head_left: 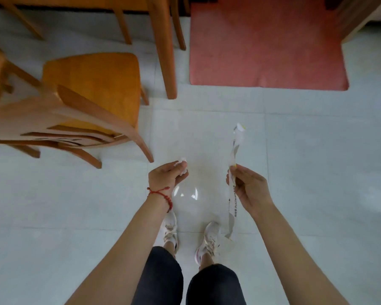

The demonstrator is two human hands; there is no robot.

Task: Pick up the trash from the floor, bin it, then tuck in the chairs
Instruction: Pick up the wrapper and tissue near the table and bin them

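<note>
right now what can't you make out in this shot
- Bin: not in the head view, so its place is unknown.
- White scrap: mostly hidden in the left hand grip; its kind is unclear.
- Long strip in the right hand: print too small and blurred.
- Table: top cut off by the upper edge.
- Chair: left part cut off.

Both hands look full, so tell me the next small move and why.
Probably turn to look for the bin. The left hand grips a crumpled white scrap, the right hand pinches a long paper strip, no more trash shows on the floor, and no bin is in view.
</note>
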